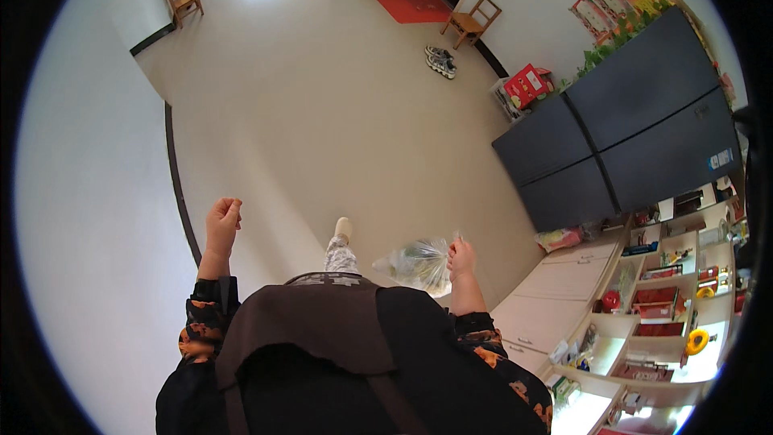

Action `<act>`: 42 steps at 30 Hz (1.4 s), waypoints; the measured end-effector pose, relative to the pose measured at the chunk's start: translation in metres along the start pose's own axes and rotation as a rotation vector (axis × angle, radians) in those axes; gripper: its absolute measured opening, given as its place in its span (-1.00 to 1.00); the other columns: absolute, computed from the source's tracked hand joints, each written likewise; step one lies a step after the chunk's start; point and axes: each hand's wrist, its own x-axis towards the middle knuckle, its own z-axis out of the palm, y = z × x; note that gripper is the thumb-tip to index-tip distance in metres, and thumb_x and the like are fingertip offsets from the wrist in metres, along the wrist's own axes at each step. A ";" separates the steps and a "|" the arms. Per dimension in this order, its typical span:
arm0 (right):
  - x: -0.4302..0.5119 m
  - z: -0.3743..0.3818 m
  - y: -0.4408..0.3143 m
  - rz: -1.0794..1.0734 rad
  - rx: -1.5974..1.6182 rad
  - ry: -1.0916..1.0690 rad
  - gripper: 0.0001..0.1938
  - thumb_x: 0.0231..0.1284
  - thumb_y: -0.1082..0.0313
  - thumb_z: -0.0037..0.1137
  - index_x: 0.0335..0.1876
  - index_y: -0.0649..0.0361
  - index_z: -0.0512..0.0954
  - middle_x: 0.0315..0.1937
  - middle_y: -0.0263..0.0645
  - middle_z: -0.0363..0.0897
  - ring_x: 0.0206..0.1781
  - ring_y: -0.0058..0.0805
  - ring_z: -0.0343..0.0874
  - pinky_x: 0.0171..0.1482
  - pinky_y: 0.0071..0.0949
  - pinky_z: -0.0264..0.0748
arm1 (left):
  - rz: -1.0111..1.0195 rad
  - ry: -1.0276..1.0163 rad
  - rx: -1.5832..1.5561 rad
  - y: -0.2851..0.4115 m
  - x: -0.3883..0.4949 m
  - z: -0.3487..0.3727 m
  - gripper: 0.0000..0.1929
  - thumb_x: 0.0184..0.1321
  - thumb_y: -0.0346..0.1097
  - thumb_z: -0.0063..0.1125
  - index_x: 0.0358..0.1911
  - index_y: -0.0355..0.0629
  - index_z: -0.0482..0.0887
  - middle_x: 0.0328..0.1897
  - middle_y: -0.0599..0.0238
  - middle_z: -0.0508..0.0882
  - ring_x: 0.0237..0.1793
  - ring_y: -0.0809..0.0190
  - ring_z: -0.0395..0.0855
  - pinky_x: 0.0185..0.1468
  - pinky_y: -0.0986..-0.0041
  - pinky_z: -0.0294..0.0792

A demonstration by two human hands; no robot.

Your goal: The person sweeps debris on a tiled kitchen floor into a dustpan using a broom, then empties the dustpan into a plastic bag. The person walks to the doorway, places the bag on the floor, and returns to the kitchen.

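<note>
My right hand (461, 258) grips the gathered neck of a clear plastic bag (416, 264), which hangs at its left side over the floor. Something green and pale shows through the plastic, but I cannot tell what it is. My left hand (223, 223) is raised near the left wall, its fingers curled closed with nothing visible in them. Between the two hands one foot in a pale slipper (343, 228) is on the floor.
A dark four-door refrigerator (604, 127) and a lit shelf unit with white cabinets (546, 290) line the right. Further off are a wooden chair (468, 22), sneakers (441, 63), a red mat (404, 0) and a red box (526, 87). A small wooden chair (186, 1) stands far left.
</note>
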 end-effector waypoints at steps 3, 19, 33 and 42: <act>0.070 0.036 -0.019 0.015 0.015 0.018 -0.73 0.28 0.12 -0.10 -0.49 0.06 0.32 -0.73 -0.48 0.19 -0.77 -0.71 0.06 -0.74 -0.64 -0.07 | -0.011 -0.031 0.139 0.011 0.076 0.027 -0.84 0.26 -0.26 0.08 -0.36 -0.20 0.58 -0.61 0.46 0.48 -0.62 0.50 0.38 -0.55 0.65 0.26; 0.389 0.258 -0.283 -0.011 0.338 -0.035 -0.72 0.35 0.20 -0.13 -0.51 0.06 0.31 -0.68 -0.45 0.19 -0.72 -0.68 0.05 -0.68 -0.63 -0.03 | -0.110 -0.130 0.131 0.062 0.464 0.181 -0.80 0.23 -0.22 0.10 -0.34 -0.22 0.60 -0.60 0.46 0.48 -0.59 0.49 0.40 -0.48 0.63 0.27; 0.535 0.336 -0.391 0.034 0.398 -0.034 -0.73 0.33 0.16 -0.10 -0.48 0.08 0.32 -0.66 -0.42 0.22 -0.73 -0.68 0.04 -0.70 -0.64 -0.04 | -0.066 -0.188 0.188 0.141 0.651 0.293 -0.84 0.24 -0.26 0.09 -0.36 -0.19 0.60 -0.60 0.48 0.48 -0.59 0.52 0.38 -0.50 0.65 0.27; 0.673 0.390 -0.462 0.153 0.331 -0.030 -0.76 0.31 0.17 -0.09 -0.44 0.11 0.33 -0.67 -0.42 0.22 -0.74 -0.68 0.06 -0.72 -0.64 -0.05 | -0.167 -0.124 0.117 0.172 0.759 0.372 -0.85 0.25 -0.26 0.09 -0.37 -0.18 0.57 -0.60 0.50 0.47 -0.60 0.53 0.38 -0.52 0.66 0.27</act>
